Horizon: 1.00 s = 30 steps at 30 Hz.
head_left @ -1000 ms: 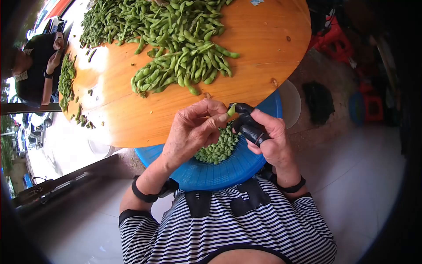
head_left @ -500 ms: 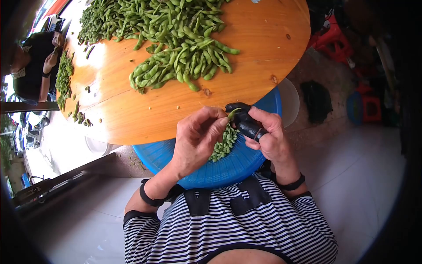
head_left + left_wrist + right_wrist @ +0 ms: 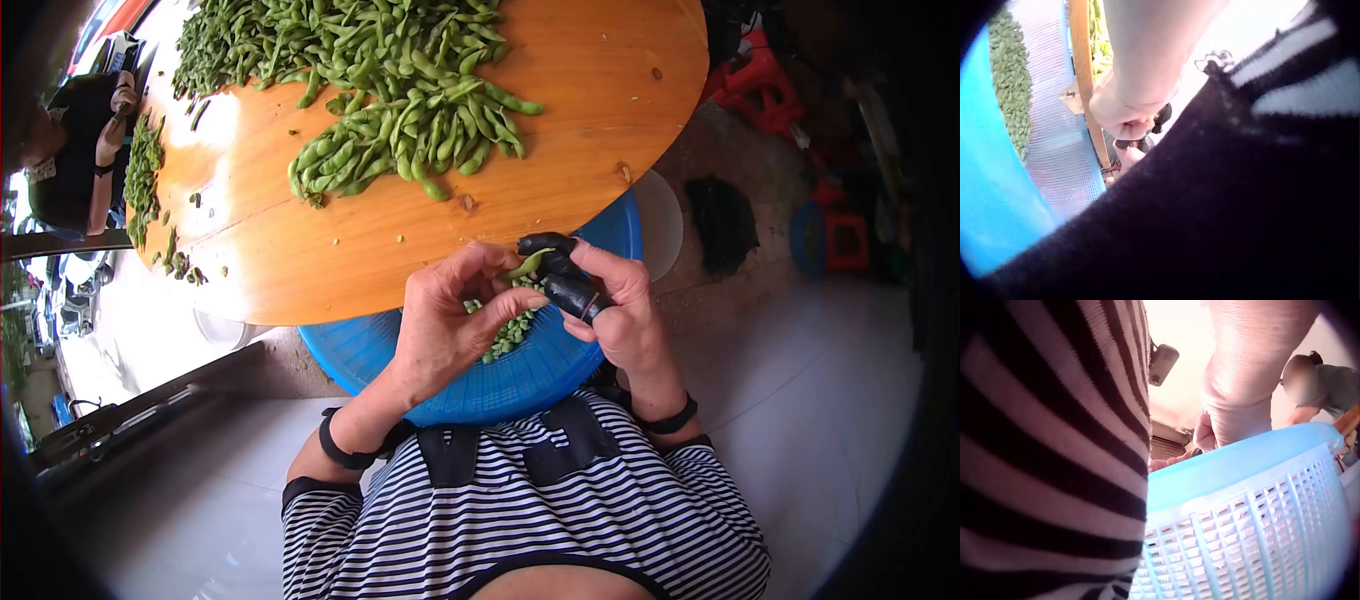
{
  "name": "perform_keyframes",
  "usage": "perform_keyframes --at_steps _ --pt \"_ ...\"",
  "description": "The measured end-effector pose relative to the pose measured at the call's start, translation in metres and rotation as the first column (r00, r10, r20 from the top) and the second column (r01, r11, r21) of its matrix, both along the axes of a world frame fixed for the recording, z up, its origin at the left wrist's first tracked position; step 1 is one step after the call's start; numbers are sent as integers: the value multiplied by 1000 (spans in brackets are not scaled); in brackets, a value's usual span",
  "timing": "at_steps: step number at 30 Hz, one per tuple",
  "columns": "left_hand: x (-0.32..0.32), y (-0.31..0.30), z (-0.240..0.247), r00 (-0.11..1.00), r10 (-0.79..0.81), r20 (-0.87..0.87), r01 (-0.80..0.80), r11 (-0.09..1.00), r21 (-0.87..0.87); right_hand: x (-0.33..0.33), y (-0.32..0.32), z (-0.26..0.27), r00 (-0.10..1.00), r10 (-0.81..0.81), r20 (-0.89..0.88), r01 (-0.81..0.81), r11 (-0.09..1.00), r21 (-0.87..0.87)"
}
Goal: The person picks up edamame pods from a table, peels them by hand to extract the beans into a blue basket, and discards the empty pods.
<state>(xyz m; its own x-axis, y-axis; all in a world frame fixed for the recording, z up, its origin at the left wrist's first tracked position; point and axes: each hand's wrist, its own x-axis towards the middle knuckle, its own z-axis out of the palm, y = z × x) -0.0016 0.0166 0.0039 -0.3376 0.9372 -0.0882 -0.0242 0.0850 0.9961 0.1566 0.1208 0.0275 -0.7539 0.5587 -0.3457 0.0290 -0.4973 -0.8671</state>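
Observation:
In the head view, a green edamame pod [image 3: 528, 265] is held between both hands above a blue basket [image 3: 480, 395]. My left hand [image 3: 440, 320] holds the pod's left end with its fingers, the thumb spread lower. My right hand [image 3: 635, 315] has black coverings on its thumb and forefinger, which pinch the other end. Shelled green beans [image 3: 508, 338] lie in the basket under the hands, partly hidden by them. The left wrist view shows the beans [image 3: 1010, 81] along the basket's far side. Seen from the right wrist, the basket's lattice wall [image 3: 1241, 531] hides most of the hands.
Beyond the basket stands a wooden table [image 3: 600, 120] bearing a large heap of pods [image 3: 420, 130]. Another person [image 3: 70, 150] sits at its left, beside a smaller pile [image 3: 145, 170]. Red stools [image 3: 765, 90], a black bag [image 3: 720, 225] and a pale tub [image 3: 662, 225] are at the right.
My left thumb has moved down, away from the left fingers. The pod now lies slanted towards the right hand's black-covered fingers. Small pale bits have appeared on the table since the first frame.

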Motion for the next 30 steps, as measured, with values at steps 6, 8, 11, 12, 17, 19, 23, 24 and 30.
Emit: perform_keyframes --at_steps 6,8,11,12,17,19,23,24,30 --pt "-6 3 -2 775 111 -622 25 978 206 -3 -12 -3 995 -8 103 -28 939 342" --pt "0 5 -5 676 177 -715 18 967 256 -6 -15 -3 995 -41 92 4 927 375" --pt "5 5 -13 532 220 -817 27 961 277 -7 -19 -4 994 -76 74 34 892 451" --pt "7 6 -17 524 262 -811 16 948 317 -8 -19 -5 994 -82 76 37 885 463" --pt "-5 1 8 765 105 -635 26 981 193 -5 -9 -7 998 -61 24 50 949 311" --pt "-23 -1 16 941 -288 -180 237 936 -258 4 2 -15 993 104 -49 -104 995 2" --pt "-32 1 21 890 -277 364 386 881 -273 8 6 -16 984 114 -135 -129 985 -111" --pt "-33 2 21 889 -277 364 386 881 -273 9 7 -15 984 114 -135 -129 985 -111" --pt "-19 -4 5 929 -248 276 309 928 -209 0 -4 -10 981 94 171 -166 864 476"
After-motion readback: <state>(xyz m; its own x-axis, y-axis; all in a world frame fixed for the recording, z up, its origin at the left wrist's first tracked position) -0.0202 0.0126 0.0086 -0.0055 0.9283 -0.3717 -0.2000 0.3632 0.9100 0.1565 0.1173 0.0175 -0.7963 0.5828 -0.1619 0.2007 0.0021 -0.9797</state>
